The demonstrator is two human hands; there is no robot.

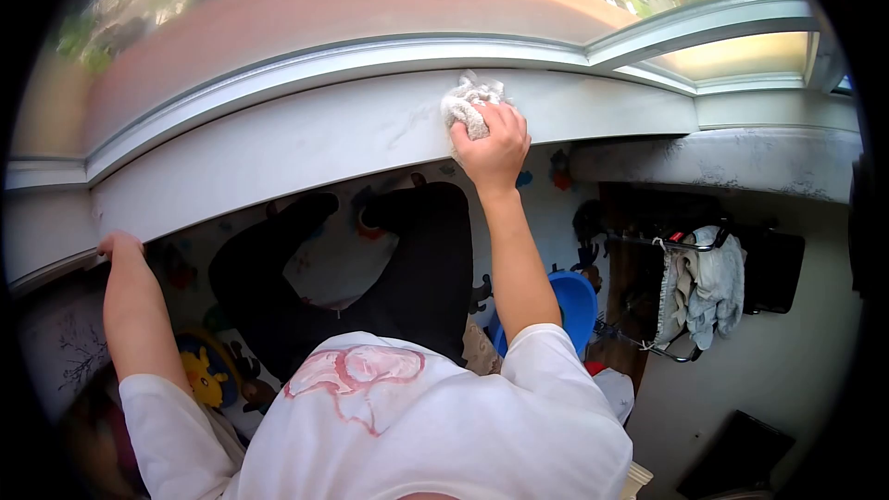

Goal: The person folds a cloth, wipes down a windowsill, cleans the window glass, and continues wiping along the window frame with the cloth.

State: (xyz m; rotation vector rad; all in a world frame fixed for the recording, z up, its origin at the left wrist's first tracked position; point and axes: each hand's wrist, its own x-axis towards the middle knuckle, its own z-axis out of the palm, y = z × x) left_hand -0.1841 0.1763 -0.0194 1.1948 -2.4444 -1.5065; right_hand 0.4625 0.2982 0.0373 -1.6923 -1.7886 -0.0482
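Note:
My right hand [496, 143] grips a bunched, greyish-white cloth [468, 109] and presses it on the white window sill [306, 143], close to the window frame. The fingers are curled round the cloth. Faint grey smudges show on the sill just left of it. At the sill's far left end, my left hand [120, 243] rests on the front edge. Its fingers are mostly hidden by the hand itself and the edge, so their closing does not show.
Behind the sill runs the window frame [370, 57] with glass above it. Below on the right are a blue basin [571, 304] and a metal rack [681, 352] with light cloths [718, 282] hung on it. A yellow toy figure [201, 378] lies at lower left.

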